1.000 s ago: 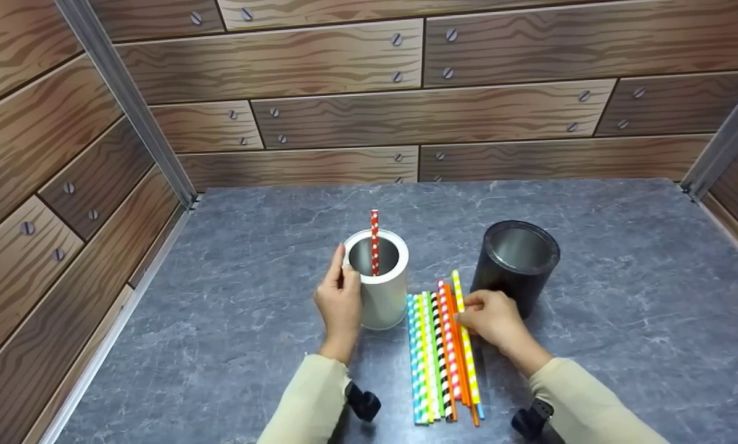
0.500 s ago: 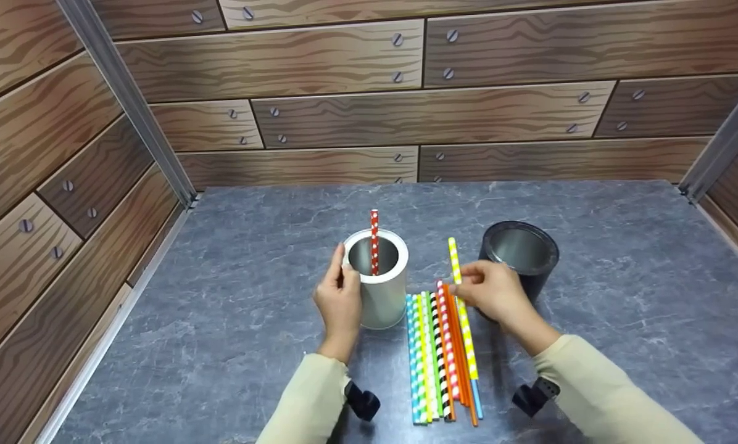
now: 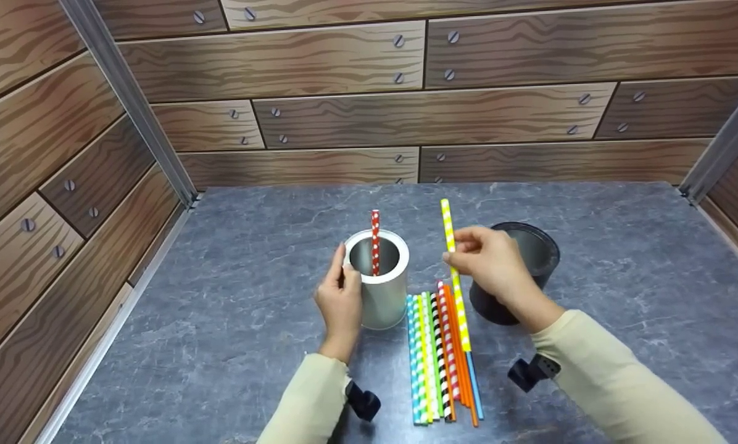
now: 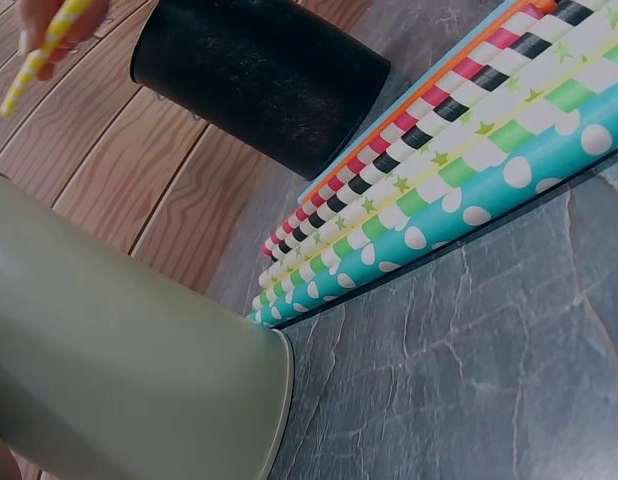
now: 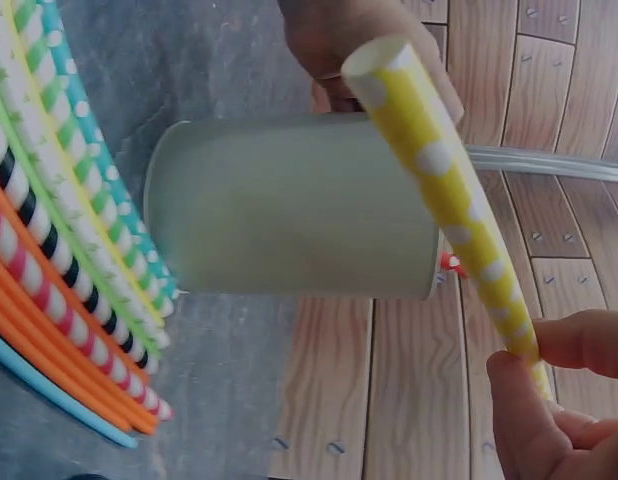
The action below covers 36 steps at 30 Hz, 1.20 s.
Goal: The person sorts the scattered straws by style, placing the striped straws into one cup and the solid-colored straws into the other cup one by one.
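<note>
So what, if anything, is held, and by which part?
Right hand: yellow straw, pinched by its upper part. Left hand: pale can, gripped at its side near the rim.

the left hand and right hand are bare. long, pale cream cloth sleeves cover both arms. a small, boxy black plastic-looking gadget sits by the left cuff, and a matching black gadget by the right.

"What did the right hand hold?"
"I saw it pinch a yellow-and-white straw, near the black can."
"And the left hand?"
"It held the white can, a red dotted straw standing inside."
</note>
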Motion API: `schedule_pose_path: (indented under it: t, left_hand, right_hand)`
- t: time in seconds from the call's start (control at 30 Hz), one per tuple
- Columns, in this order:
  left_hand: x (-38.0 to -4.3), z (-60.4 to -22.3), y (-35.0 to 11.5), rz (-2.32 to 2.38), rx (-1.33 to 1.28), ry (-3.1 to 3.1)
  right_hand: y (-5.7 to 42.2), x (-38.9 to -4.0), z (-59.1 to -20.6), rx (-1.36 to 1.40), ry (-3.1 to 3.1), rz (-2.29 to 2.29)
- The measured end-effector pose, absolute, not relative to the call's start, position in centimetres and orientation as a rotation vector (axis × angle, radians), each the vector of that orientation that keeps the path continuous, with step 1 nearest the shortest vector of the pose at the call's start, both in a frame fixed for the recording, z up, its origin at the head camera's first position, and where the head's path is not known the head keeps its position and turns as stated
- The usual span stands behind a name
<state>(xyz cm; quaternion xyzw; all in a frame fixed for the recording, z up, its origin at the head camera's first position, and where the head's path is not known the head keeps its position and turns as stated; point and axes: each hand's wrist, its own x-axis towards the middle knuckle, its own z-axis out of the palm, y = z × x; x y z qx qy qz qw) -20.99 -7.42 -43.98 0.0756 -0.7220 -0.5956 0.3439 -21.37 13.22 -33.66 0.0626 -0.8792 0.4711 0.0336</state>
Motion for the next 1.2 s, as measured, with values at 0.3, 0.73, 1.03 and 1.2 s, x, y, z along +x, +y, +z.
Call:
schedule_pose_path:
  t: [0.3, 0.73, 1.03, 1.2]
  left_hand:
    - [-21.0, -44.0, -7.4, -1.528, 0.165, -1.877]
    - [-21.0, -43.9, -7.5, -1.49, 0.173, -1.86]
    - [-21.0, -44.1, -7.4, -1.502, 0.171, -1.859]
    - [-20.9, -44.0, -7.5, -1.545, 0.182, -1.886]
  right_hand:
    - [12.0, -21.7, -31.1, 0.243, -2.54, 1.457]
    - [9.2, -22.4, -29.5, 0.388, -2.197, 1.452]
    - [7.7, -23.4, -29.8, 0.489, -1.968, 1.542]
    - [6.7, -23.7, -30.5, 0.565, -1.839, 1.551]
